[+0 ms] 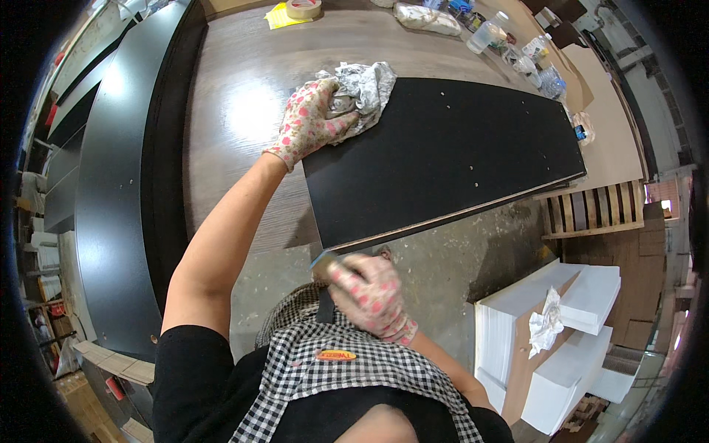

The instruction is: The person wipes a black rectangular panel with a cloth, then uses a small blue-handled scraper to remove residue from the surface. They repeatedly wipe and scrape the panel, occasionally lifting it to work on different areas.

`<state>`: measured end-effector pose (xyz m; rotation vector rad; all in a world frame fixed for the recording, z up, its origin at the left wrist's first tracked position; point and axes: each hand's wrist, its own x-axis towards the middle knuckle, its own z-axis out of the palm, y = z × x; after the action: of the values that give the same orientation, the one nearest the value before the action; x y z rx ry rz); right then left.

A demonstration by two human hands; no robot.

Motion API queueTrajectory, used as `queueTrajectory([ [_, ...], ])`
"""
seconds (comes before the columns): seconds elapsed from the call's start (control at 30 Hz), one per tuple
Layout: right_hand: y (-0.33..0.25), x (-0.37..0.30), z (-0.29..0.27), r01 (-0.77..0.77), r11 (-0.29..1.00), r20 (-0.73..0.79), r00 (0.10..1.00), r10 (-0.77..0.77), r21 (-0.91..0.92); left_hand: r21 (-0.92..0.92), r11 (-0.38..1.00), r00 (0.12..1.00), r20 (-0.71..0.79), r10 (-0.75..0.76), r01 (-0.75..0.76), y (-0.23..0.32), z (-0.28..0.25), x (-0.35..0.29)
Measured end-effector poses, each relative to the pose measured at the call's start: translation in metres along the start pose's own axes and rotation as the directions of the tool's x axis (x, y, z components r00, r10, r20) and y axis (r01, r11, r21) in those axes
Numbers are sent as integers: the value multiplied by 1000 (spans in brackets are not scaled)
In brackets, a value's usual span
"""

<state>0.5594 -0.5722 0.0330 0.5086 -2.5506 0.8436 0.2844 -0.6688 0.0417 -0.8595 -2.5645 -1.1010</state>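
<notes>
A black board (443,155) with several small holes on its face lies on a wood-grain tabletop (236,170). My left hand (310,122), in a floral glove, presses a crumpled whitish rag (373,88) at the board's far left corner, fingers closed on the cloth. Close to my apron, just off the near left corner, my right hand (373,295) wears a matching glove and is slightly blurred. Its fingers close round a small tan block with a blue-grey edge (323,264); the exact kind is unclear.
Long black panels (118,177) stand at the left. A tape roll (303,7) on a yellow packet (284,18) lies at the far edge. Plastic bottles (487,33) crowd the far right. White panels (565,369) with another crumpled cloth (546,323) are stacked at lower right, near a slatted wooden pallet (594,210).
</notes>
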Motion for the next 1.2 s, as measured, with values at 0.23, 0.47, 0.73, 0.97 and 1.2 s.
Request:
queueTrajectory([
  [0.23,4,-3,3,-53,998,-18,998,53,-20,21,1000,1000,1,11,-11,-4,2,0],
  [0.47,66,-28,-80,-139,909,-115,988,102,-393,7,1000,999,-33,-9,9,-3,5,-4],
  [0.73,64,-16,-83,-100,948,-38,995,93,-304,-45,996,996,34,-81,82,-6,4,-3],
  [0.97,163,-59,-138,-452,838,-317,878,358,-307,-7,999,999,-12,-44,44,-6,0,-3],
  [1.2,300,-86,-245,-529,793,-515,790,332,-301,-233,913,942,108,-319,336,38,9,33],
])
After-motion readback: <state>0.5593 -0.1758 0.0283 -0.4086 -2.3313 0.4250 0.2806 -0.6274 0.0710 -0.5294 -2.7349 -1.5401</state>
